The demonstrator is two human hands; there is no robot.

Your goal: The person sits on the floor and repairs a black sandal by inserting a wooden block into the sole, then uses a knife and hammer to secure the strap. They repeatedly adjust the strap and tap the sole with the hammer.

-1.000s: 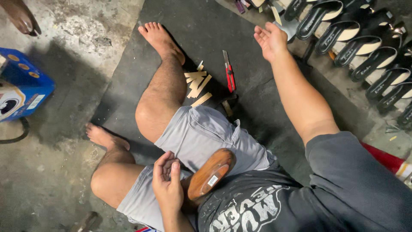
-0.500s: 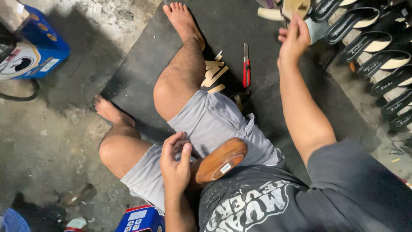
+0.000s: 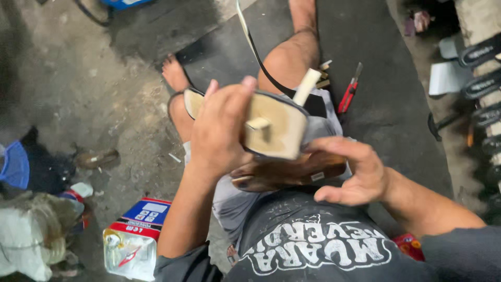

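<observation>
My left hand [image 3: 222,130] has its grip closed around a shoe sole [image 3: 271,128], fingers wrapped over its near-left edge, holding it up in front of me above my lap. The sole shows its pale tan underside, matte and smooth like pressed board or leather, with a thin dark rim running round it. A small tan block sits on its face, and a pale flat strip [image 3: 307,86] sticks up from its far edge. A narrow black strap [image 3: 255,49] with a light edge curves away from the sole toward the far side, thin and flexible.

My right hand [image 3: 355,172] is just to the right of the sole and a little nearer, fingers half curled and loose, the fingertips at the sole's right edge; I cannot tell whether they actually pinch it. Under both hands, across my lap, lies a brown wooden shoe form [image 3: 292,172], glossy and rounded, with a small pale sticker on its side.

Beyond my knee, on the dark rubbery floor mat [image 3: 386,78], rests a red-handled cutter [image 3: 348,96]. The floor [image 3: 104,78] to the left is rough grey concrete. Near left stands a glue tin [image 3: 130,245], blue, red and shiny metal.
</observation>
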